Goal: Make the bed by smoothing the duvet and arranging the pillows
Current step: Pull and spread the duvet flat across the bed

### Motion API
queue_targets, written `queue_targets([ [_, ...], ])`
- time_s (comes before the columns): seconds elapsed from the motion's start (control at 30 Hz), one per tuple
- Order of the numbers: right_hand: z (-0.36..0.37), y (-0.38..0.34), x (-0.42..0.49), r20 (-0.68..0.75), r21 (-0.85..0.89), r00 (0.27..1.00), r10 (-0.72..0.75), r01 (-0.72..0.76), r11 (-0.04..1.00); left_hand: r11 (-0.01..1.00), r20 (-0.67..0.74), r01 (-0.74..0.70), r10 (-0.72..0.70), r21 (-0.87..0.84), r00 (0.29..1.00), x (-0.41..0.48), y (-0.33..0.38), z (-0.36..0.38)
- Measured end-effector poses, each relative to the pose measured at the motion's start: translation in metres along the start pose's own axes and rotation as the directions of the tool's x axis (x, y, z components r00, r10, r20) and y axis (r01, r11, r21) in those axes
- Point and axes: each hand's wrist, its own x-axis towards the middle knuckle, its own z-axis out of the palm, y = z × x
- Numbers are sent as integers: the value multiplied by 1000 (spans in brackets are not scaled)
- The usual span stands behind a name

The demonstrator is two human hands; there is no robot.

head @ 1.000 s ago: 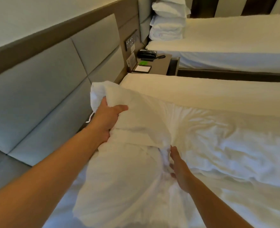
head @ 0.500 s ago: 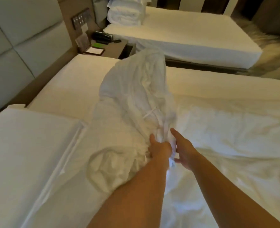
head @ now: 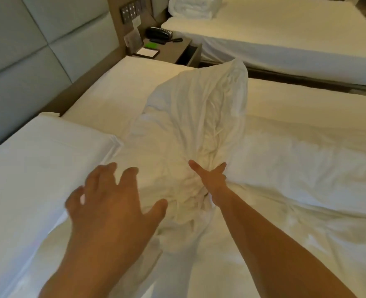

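With the right hand point(head: 215, 181) pinching the bunched, crumpled white duvet point(head: 199, 130) mid-bed and the left hand point(head: 111, 203) spread empty above it — best pull both outward, flattening toward the smooth white pillow point(head: 37, 160).

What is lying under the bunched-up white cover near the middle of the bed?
The bunched cover rests on the rumpled duvet. Whatever lies beneath its folds is hidden.

Head camera looks down, close over the bed point(head: 134, 78), toward the headboard point(head: 37, 50).
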Motion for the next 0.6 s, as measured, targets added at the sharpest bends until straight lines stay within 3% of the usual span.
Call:
queue_targets([
  [0.03,4,-4,-4,-19,-33,1000,7,-8,999,993,121,85,-94,77,988,-9,-15,3],
  [0.07,8,-6,-5,-36,-65,999,7,-9,998,989,252,139,-147,50,957,-16,-24,12],
  [0.17,23,-6,5,-113,-117,994,8,-21,993,994,417,101,-79,-31,905,-32,-24,69],
  [0.23,31,-3,14,-146,-93,989,-23,10,996,974,375,69,17,-215,927,-42,-17,112],
  [0.3,37,0,20,-135,-16,989,-60,58,998,872,362,151,32,-465,931,-48,-16,152],
  [0.37,38,-2,28,-131,45,986,-103,109,993,780,289,127,72,-613,955,-54,-14,177],
  [0.47,27,-16,21,-119,156,970,-213,230,960,676,227,66,153,-734,962,-60,-8,181],
  [0.6,-22,-52,7,-73,361,910,-409,406,840,570,174,-21,286,-822,942,-62,24,166],
])
